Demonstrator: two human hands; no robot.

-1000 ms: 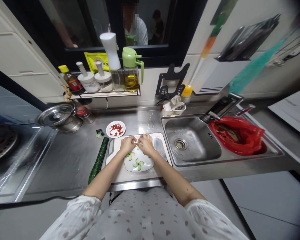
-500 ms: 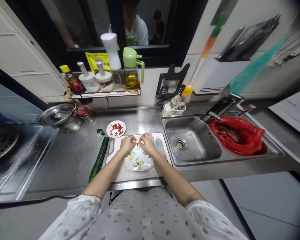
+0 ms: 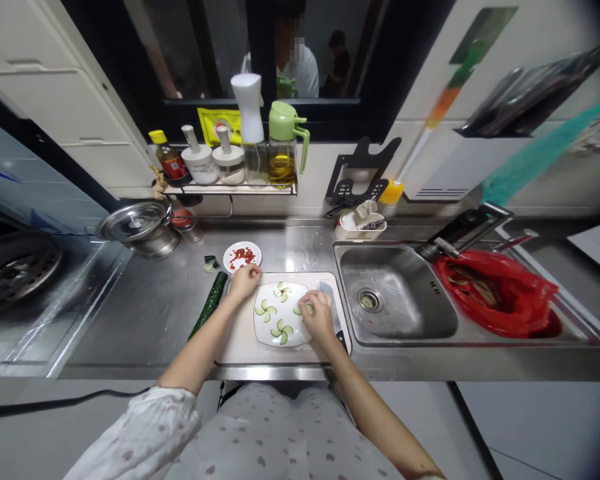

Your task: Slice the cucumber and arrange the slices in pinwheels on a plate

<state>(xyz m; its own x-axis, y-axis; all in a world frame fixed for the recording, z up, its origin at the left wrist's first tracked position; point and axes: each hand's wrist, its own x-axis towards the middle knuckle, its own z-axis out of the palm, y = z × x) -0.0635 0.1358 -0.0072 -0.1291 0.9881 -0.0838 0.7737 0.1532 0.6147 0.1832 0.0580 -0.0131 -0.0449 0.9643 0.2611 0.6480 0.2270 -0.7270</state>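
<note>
My left hand (image 3: 244, 283) is at the near edge of a small white dish (image 3: 229, 251) of chopped red bits (image 3: 242, 257). Its fingertips are pinched together; anything between them is too small to make out. Over the right side of a white square plate (image 3: 261, 335), my right hand (image 3: 318, 313) has its fingers bent together, and what they hold is hidden. Green-edged cucumber slices form pinwheels (image 3: 282, 331) on this plate, the far one with red at its centre. My right hand partly covers another pinwheel. The plate rests on a cutting board (image 3: 240, 347).
A whole cucumber (image 3: 209, 307) lies left of the board, and a knife (image 3: 340, 337) on its right side. Beyond are cucumber scraps (image 3: 211, 263) and a lidded pot (image 3: 147, 230). The sink (image 3: 395, 293) and a red bag (image 3: 500, 300) are on the right.
My hands have moved apart from the plate's far pinwheel. The left went left to the dish of red bits, the right to the plate's right side. Red now shows in that pinwheel's centre.
</note>
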